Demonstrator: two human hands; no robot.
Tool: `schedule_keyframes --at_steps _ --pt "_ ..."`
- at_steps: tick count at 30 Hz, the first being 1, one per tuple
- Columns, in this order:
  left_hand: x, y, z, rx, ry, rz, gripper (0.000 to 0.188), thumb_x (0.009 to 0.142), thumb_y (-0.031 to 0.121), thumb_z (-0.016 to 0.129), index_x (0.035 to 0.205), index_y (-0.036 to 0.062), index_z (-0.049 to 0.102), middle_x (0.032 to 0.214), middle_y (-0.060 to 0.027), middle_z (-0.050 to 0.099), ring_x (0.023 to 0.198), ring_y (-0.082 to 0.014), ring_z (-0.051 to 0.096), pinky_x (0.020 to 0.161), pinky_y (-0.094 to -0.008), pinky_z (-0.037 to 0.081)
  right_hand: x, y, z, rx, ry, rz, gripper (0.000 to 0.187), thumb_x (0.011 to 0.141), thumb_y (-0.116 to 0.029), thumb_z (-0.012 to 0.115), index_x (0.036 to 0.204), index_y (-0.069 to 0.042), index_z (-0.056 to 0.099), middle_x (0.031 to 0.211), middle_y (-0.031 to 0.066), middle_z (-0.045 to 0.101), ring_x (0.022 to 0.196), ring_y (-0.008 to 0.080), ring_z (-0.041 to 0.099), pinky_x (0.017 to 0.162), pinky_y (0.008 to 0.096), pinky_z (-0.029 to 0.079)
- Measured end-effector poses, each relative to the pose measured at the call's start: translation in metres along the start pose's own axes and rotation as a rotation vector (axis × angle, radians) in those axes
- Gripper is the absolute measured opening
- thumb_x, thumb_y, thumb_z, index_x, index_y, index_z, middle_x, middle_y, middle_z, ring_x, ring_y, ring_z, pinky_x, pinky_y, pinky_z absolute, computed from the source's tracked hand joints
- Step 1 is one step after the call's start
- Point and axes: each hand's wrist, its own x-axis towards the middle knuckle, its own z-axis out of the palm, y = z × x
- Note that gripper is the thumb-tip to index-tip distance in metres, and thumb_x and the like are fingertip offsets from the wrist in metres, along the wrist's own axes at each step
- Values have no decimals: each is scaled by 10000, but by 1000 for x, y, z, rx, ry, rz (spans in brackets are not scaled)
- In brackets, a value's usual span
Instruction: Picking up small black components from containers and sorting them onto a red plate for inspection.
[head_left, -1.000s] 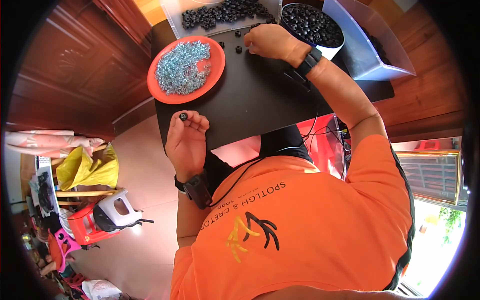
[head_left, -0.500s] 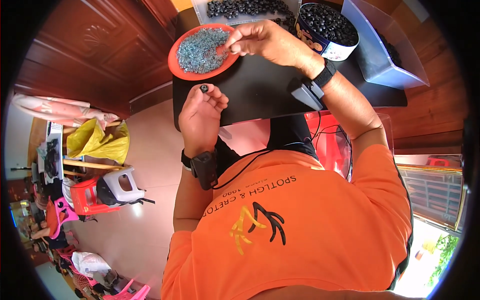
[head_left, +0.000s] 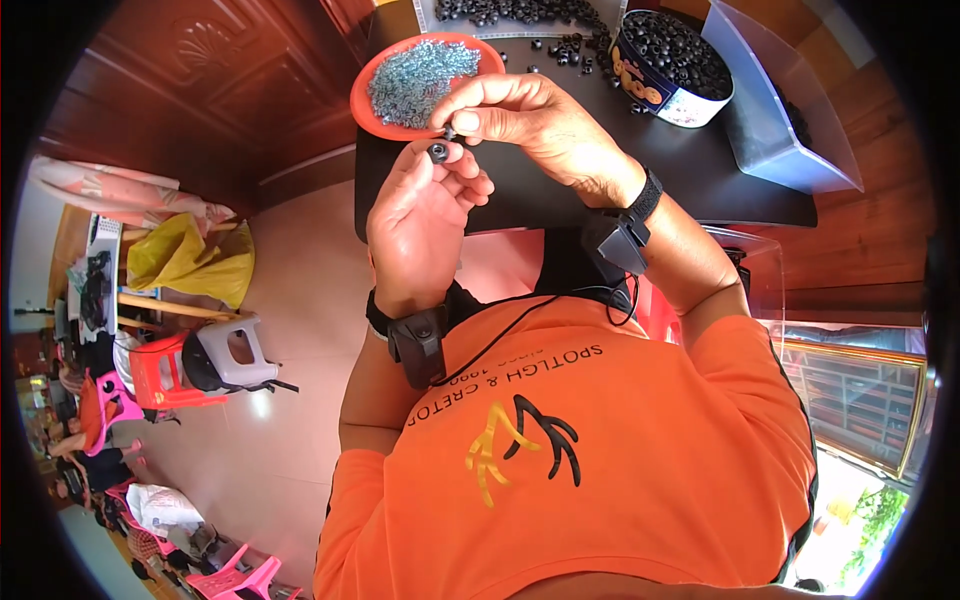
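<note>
With the left hand (head_left: 420, 228) pinching a black part (head_left: 438, 153) at its twelve o'clock and the right hand (head_left: 535, 122), at the part's two o'clock, pinching a dark piece (head_left: 449, 132) too small to identify, both grips are best light and steady.

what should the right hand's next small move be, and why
Probably ease the right hand slightly toward the black part: it seems to pinch a small dark piece very close by, while the left hand holds that part with its hole showing.
</note>
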Motion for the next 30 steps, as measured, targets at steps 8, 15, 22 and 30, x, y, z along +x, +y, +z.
schedule_keyframes --at_steps 8,15,22,30 --pt "0 0 -2 -22 17 17 253 954 245 407 991 28 532 913 -83 570 828 -213 553 770 -322 416 2 3 5 9 17 23 184 893 -195 616 973 -37 667 860 14 640 812 104 574 797 269 449" --pt "-2 -3 -10 19 14 14 225 948 225 431 1010 36 536 948 -72 545 900 -208 519 817 -334 411 2 3 8 -40 37 27 171 898 -184 619 960 -30 660 861 5 636 810 87 570 781 254 456" --pt "-4 -3 -4 25 88 27 223 950 233 422 971 37 525 911 -72 583 828 -202 559 767 -320 417 2 9 11 -82 52 14 144 889 -156 632 944 -27 661 855 5 635 773 73 572 728 231 472" --pt "-6 -2 -3 -2 134 6 206 949 221 411 964 44 515 908 -66 583 826 -194 558 762 -312 410 0 19 18 -119 72 -63 126 860 -112 659 948 -23 664 881 23 643 815 94 588 747 255 485"
